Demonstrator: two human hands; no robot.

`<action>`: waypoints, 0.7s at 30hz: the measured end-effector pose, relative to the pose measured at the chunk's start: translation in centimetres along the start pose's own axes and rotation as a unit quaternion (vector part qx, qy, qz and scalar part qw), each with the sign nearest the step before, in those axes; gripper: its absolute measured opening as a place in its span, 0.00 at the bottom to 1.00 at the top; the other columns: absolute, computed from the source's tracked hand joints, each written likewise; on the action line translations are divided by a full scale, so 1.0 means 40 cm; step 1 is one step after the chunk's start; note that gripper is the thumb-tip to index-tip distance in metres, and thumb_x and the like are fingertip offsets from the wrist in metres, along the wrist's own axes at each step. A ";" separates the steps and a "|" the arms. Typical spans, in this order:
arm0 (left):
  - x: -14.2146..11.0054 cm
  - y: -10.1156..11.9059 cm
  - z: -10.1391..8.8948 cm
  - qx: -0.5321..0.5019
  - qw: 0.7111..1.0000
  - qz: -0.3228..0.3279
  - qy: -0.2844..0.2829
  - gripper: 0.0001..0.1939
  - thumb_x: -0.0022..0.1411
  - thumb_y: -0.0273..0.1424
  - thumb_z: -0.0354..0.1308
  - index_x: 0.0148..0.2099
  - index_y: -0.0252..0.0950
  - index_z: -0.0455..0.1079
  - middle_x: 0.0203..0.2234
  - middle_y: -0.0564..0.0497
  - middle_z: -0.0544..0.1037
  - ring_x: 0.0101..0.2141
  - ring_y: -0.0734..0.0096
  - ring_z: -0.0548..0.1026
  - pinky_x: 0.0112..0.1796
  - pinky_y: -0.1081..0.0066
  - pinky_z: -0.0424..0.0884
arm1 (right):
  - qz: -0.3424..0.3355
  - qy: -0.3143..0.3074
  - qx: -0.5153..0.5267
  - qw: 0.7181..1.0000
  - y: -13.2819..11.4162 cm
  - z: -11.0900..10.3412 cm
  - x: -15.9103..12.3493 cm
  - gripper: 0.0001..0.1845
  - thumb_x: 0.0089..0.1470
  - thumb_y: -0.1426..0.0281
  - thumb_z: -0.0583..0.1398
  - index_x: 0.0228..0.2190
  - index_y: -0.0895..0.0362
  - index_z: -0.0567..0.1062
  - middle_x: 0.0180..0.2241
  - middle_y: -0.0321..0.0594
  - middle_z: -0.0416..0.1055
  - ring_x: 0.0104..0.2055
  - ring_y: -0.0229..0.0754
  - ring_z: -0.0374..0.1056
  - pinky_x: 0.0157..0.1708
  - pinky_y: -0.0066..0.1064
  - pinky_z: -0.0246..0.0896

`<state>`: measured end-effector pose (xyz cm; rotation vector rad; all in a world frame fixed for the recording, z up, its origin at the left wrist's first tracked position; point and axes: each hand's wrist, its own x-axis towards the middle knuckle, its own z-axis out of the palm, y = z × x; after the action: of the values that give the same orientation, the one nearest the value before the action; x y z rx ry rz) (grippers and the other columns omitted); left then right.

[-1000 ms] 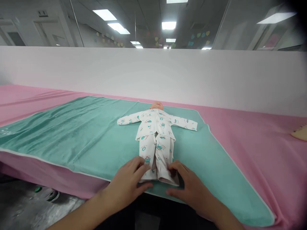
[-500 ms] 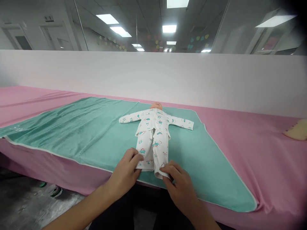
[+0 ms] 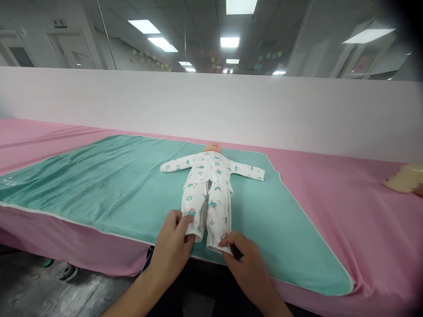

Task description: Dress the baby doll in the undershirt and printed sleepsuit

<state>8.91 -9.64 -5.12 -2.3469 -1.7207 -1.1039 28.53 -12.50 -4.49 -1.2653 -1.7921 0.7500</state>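
A baby doll (image 3: 213, 147) lies on its back on a green blanket (image 3: 139, 189), head toward the wall. It wears a white printed shirt (image 3: 209, 169) with both sleeves spread out, and matching pants (image 3: 218, 211). My left hand (image 3: 175, 240) pinches the outer side of the left pant leg near its cuff. At the other cuff, my right hand (image 3: 243, 259) has thumb and fingers closed on the hem. The doll's feet do not show.
Pink cloth (image 3: 330, 185) covers the table under the blanket. A white low wall (image 3: 211, 105) with glass above runs along the back. At the far right lies a yellowish object (image 3: 405, 178). Green-and-clear items (image 3: 66, 270) sit on the floor at lower left.
The pant legs have spread apart, with the left leg drawn outward to the left and both cuffs a little nearer me. Both hands keep their pinch. The view has shifted slightly.
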 end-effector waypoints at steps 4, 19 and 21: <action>-0.001 -0.017 -0.027 0.058 0.996 0.064 -0.025 0.16 0.54 0.20 0.50 0.45 0.36 0.63 0.36 0.47 0.60 0.34 0.67 0.63 0.31 0.69 0.65 | 0.018 -0.018 0.022 0.999 -0.006 -0.006 0.007 0.11 0.43 0.81 0.53 0.28 0.54 0.69 0.28 0.31 0.64 0.29 0.34 0.57 0.28 0.25 0.50; -0.034 -0.016 -0.061 0.058 0.948 0.309 -0.041 0.11 0.59 0.19 0.48 0.43 0.31 0.67 0.29 0.48 0.67 0.30 0.68 0.60 0.30 0.66 0.59 | 0.036 -0.141 0.059 0.988 -0.031 -0.047 0.023 0.04 0.50 0.70 0.58 0.30 0.53 0.73 0.30 0.34 0.66 0.30 0.34 0.58 0.30 0.25 0.54; -0.042 -0.022 -0.058 0.050 0.950 0.306 -0.043 0.11 0.59 0.19 0.48 0.42 0.31 0.67 0.29 0.48 0.68 0.30 0.68 0.61 0.30 0.66 0.61 | 0.054 -0.135 0.084 0.986 -0.027 -0.047 0.021 0.06 0.50 0.66 0.59 0.32 0.53 0.74 0.33 0.36 0.69 0.33 0.36 0.62 0.33 0.26 0.57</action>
<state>6.74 -11.64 -4.66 -2.6056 -0.9040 -0.7883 29.49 -12.01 -2.44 -1.2002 -1.8359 1.1572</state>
